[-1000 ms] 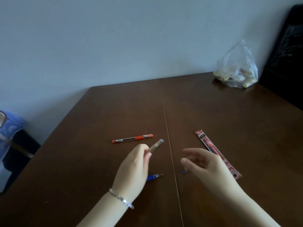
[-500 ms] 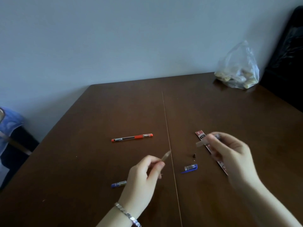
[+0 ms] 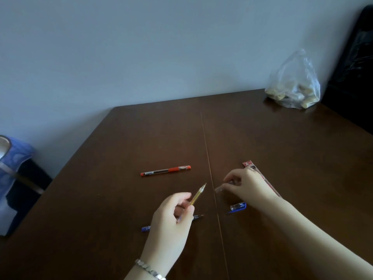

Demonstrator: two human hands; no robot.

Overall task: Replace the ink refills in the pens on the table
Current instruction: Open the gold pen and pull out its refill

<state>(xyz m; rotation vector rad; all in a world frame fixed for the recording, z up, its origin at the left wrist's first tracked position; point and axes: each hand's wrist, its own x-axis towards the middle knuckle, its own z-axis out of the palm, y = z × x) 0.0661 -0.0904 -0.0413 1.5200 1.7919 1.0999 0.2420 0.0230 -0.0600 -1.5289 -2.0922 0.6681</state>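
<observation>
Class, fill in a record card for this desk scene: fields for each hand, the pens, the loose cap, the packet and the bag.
Left hand: pinches a slim pointed piece, tip pointing away
Right hand: holds a clear tube, blurred
Red pen: lying on the table beyond the left hand
Blue pen part: on the table, partly hidden under the left hand
Blue cap: loose, beside the right wrist
Red packet: flat, partly behind the right hand
Plastic bag: far right corner

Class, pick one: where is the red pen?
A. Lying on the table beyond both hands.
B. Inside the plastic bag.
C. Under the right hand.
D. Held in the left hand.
A: the red pen lies flat on the table, beyond the left hand and right hand, touched by neither.
</observation>
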